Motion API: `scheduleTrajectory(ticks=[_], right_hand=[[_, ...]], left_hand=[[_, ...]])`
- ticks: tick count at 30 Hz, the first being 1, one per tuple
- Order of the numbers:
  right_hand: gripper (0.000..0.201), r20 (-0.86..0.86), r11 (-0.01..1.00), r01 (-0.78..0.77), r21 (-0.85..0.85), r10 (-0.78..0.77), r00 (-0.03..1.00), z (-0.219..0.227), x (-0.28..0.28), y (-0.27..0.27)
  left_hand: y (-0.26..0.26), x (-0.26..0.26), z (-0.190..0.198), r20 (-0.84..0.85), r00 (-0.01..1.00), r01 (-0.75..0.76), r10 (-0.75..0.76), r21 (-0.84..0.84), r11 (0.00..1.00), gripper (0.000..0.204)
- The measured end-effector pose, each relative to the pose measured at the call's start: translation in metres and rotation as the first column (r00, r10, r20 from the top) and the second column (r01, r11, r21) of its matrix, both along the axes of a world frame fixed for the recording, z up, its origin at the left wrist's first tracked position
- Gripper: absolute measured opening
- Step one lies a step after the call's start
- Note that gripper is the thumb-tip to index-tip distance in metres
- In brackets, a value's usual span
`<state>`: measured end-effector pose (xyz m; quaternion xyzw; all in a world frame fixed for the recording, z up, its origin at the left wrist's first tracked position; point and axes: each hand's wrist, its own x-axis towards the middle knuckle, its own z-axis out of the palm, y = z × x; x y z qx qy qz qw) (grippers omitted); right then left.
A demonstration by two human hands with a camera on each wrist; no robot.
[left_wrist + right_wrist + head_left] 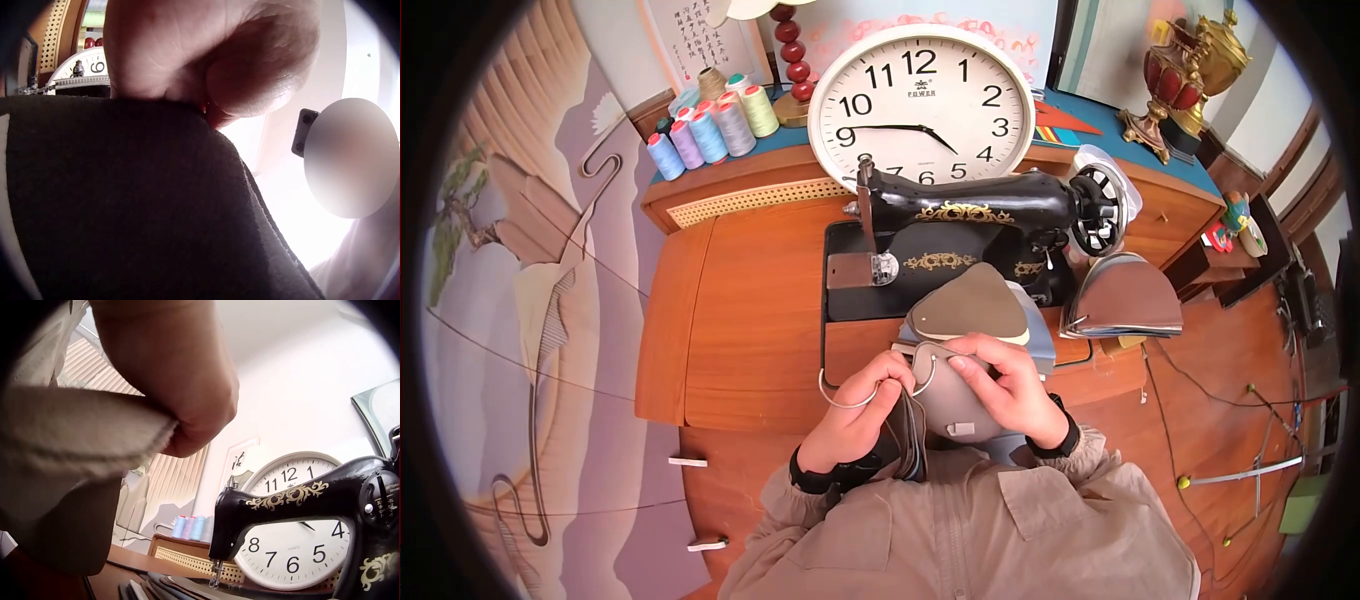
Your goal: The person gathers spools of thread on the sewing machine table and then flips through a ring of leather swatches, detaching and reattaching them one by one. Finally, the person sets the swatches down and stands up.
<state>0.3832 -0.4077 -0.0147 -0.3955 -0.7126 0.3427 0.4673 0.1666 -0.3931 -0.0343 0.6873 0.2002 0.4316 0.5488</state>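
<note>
My left hand [855,410] grips the top of a bunch of dark fabric swatches [908,440], with a thin metal ring [832,402] curving out past its fingers. My right hand [1005,385] pinches a taupe fabric swatch [945,395] near its top corner, where the ring's other end shows. That swatch hangs in front of my jacket and bears a small pale label [961,428]. In the left wrist view a dark swatch [125,187] fills the foreground below the fingers. In the right wrist view, curled fingers hold the swatch's thick edge [81,431].
A black sewing machine [970,205] stands on the wooden table [740,330]. Olive-topped swatches [970,305] lie before it; a brown-topped ringed stack [1125,295] sits right. Behind are a large clock [920,105], thread spools [735,125] and a trophy-like ornament [1175,85].
</note>
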Motion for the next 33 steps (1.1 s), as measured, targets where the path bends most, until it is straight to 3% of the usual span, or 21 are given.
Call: scheduleTrajectory(ticks=[2,4,5,7,11,17,20,21,22,23,26,27,30,31,33], right_hand=[[0.018,0.021,0.999,-0.006,0.042,0.005,1.000,0.003,0.006,0.000],[0.017,0.194,0.984,0.007,0.177,-0.042,0.980,0.011,0.009,-0.001],[0.017,0.191,0.984,0.010,0.177,-0.044,0.981,0.011,0.010,-0.002],[0.018,0.256,0.942,-0.002,0.335,-0.089,0.962,0.011,0.011,-0.004],[0.019,0.224,0.954,0.021,0.298,-0.091,0.970,0.006,0.014,-0.002],[0.017,0.185,0.947,-0.081,0.311,0.023,0.982,0.009,0.021,-0.004],[0.011,0.095,0.963,-0.128,0.237,0.108,0.990,0.006,0.018,-0.007],[0.009,-0.180,0.995,-0.095,0.009,0.095,0.979,0.001,0.013,-0.011],[0.008,-0.432,0.968,-0.119,-0.221,0.012,0.902,-0.004,0.009,-0.013],[0.008,-0.430,0.968,-0.119,-0.221,0.013,0.903,-0.006,0.007,-0.011],[0.009,-0.514,0.855,-0.361,-0.372,0.134,0.847,-0.003,0.004,-0.007],[0.009,-0.511,0.855,-0.360,-0.373,0.134,0.849,-0.002,0.003,-0.006],[0.010,-0.602,0.697,-0.504,-0.510,0.130,0.788,-0.001,-0.001,-0.006],[0.010,-0.599,0.695,-0.504,-0.512,0.132,0.790,-0.002,-0.005,-0.006],[0.011,-0.543,0.811,-0.383,-0.442,0.098,0.834,-0.003,-0.010,-0.007]], left_hand=[[0.000,0.003,0.000,-0.017,1.000,0.005,-0.005,-0.001,1.000,0.021],[-0.001,0.006,0.002,-0.026,1.000,0.005,-0.005,-0.002,1.000,0.021],[-0.002,0.007,0.004,-0.038,0.999,-0.001,0.000,-0.015,1.000,0.027],[-0.003,0.009,0.005,-0.053,0.999,-0.005,0.003,-0.028,1.000,0.033],[-0.004,0.014,0.006,-0.048,0.999,0.004,-0.006,-0.032,0.999,0.034],[-0.006,0.015,0.008,-0.007,1.000,-0.002,0.002,-0.037,0.999,0.035],[-0.006,0.014,0.009,0.001,1.000,0.003,-0.003,-0.018,1.000,0.035],[-0.006,0.014,0.009,0.000,1.000,0.013,-0.013,-0.004,1.000,0.035],[-0.006,0.014,0.010,0.002,1.000,0.013,-0.013,-0.004,1.000,0.035],[-0.006,0.014,0.010,0.005,1.000,0.020,-0.020,0.011,1.000,0.035],[-0.007,0.014,0.009,0.003,1.000,0.026,-0.026,0.036,0.999,0.035],[-0.007,0.013,0.008,-0.004,1.000,0.025,-0.025,0.046,0.999,0.035],[-0.005,0.009,0.005,0.006,1.000,0.010,-0.010,0.063,0.998,0.035],[-0.006,0.010,0.005,0.010,1.000,0.006,-0.007,0.063,0.998,0.035],[-0.009,0.015,0.007,0.062,0.982,-0.182,0.178,0.071,0.981,0.036]])
